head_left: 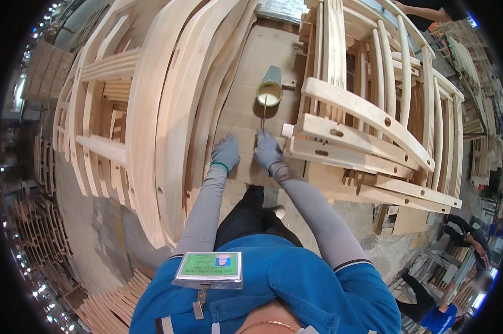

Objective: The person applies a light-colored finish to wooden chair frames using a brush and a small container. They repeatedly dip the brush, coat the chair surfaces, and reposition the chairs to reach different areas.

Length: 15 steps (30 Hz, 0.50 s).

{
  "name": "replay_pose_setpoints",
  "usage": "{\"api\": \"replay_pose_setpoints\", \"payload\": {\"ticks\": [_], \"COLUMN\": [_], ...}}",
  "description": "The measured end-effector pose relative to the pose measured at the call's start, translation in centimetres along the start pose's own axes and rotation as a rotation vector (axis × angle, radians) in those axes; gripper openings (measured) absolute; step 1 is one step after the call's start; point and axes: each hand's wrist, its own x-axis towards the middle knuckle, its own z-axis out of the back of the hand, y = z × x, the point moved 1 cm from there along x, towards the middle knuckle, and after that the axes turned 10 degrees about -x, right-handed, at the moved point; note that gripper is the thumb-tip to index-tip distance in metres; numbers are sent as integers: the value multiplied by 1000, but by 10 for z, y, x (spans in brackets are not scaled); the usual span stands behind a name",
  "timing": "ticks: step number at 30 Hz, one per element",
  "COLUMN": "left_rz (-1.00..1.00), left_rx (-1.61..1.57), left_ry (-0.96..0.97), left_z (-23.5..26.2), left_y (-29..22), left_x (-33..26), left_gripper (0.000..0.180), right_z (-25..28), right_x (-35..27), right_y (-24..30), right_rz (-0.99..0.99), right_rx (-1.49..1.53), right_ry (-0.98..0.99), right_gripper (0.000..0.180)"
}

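I am extending both grey-sleeved forearms from the lower centre of the frame up toward its middle. My gloved left hand (226, 152) is lying palm-down, fingers loosely together. My gloved right hand (267, 149) is pinching, fingertips pointing up-frame.

I see a long row of curved pale wooden slats (168, 111) leaning at my left, and assembled chair frames (390, 100) stacked at my right. More wooden parts (40, 234) pile up along the floor. Other workers (463, 234) crouch at lower right, possibly sanding.
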Motion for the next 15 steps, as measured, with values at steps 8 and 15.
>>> {"api": "replay_pose_setpoints", "payload": {"ticks": [8,15], "left_rz": [-398,-568], "left_rx": [-345,-20], "left_ry": [-851,-250], "left_z": [91,159], "left_y": [-43,-129], "left_x": [126,185], "left_gripper": [44,61], "right_z": [33,94], "right_x": [-93,-151], "right_y": [-17,-31], "right_rz": [30,303], "right_rx": [276,68], "right_ry": [307,-85], "right_gripper": [15,11]}}
